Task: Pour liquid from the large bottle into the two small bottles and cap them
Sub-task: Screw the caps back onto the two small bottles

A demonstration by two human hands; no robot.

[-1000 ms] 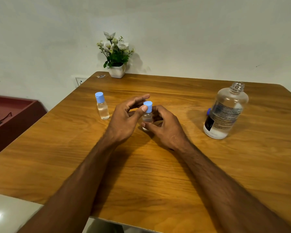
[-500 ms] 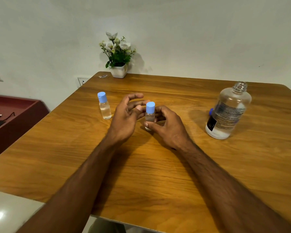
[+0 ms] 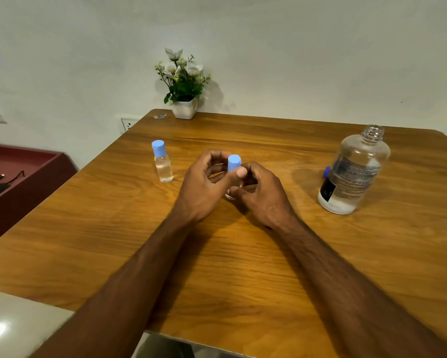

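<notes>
A small clear bottle stands at the middle of the wooden table (image 3: 243,267), mostly hidden by my hands; its blue cap (image 3: 234,162) shows on top. My left hand (image 3: 204,187) pinches that cap between thumb and fingers. My right hand (image 3: 262,193) is wrapped around the bottle's body and holds it on the table. A second small bottle (image 3: 162,162), capped in blue and filled with clear liquid, stands alone to the left. The large clear bottle (image 3: 353,171) stands uncapped at the right, with a little liquid at its bottom. Its blue cap (image 3: 327,171) peeks out behind it.
A white pot of flowers (image 3: 183,86) sits at the table's far edge by the wall, with a small wrapper (image 3: 160,116) beside it. A dark red cabinet (image 3: 23,177) holding cables stands left of the table. Wall sockets (image 3: 127,124) are behind.
My left hand's fingers have curled from spread to closed around the blue cap. My right hand kept its hold on the small bottle.
</notes>
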